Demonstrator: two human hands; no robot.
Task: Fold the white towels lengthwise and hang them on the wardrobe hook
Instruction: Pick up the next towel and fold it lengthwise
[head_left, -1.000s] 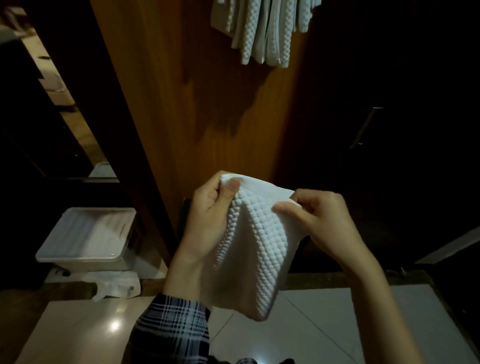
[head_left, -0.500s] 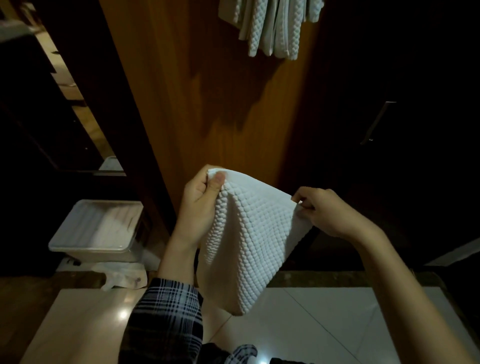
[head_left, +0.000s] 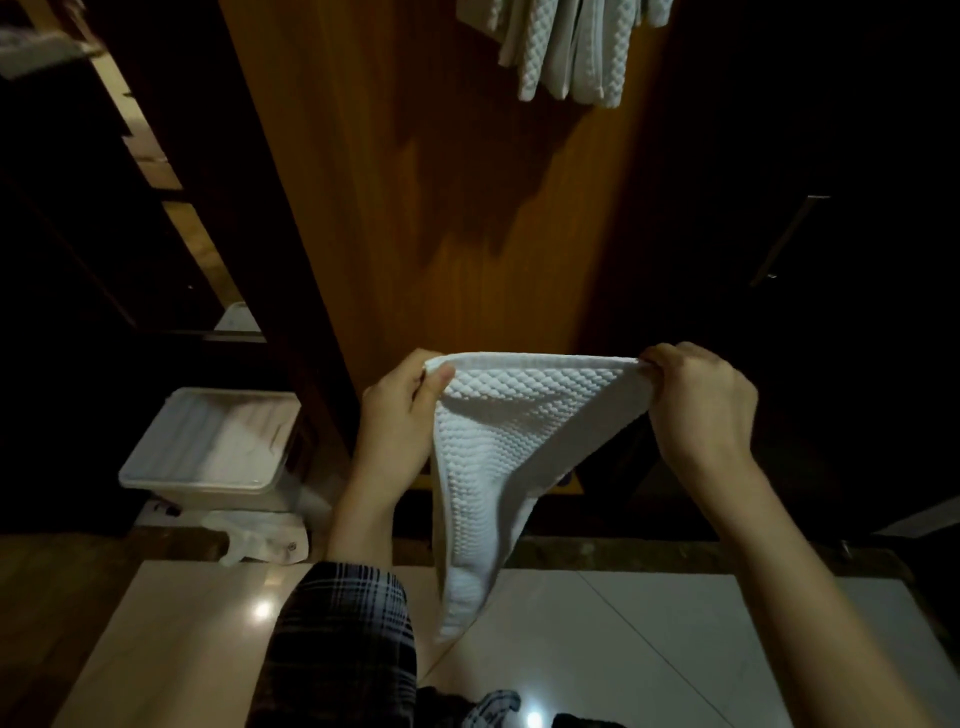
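At the centre of the frame we see a white towel (head_left: 511, 452) with a raised diamond weave and a plain smooth hem along its top edge. At the top of the frame, more white towels (head_left: 569, 47) carry the same quilted pattern, with plain bands between. Behind them we see the wardrobe panel (head_left: 415, 208) in warm orange-brown wood grain. At lower centre, the sleeve (head_left: 345, 639) is a dark navy plaid with pale lines. At left sits a translucent whitish box (head_left: 218, 447). The floor tiles (head_left: 649, 649) are glossy cream-white.
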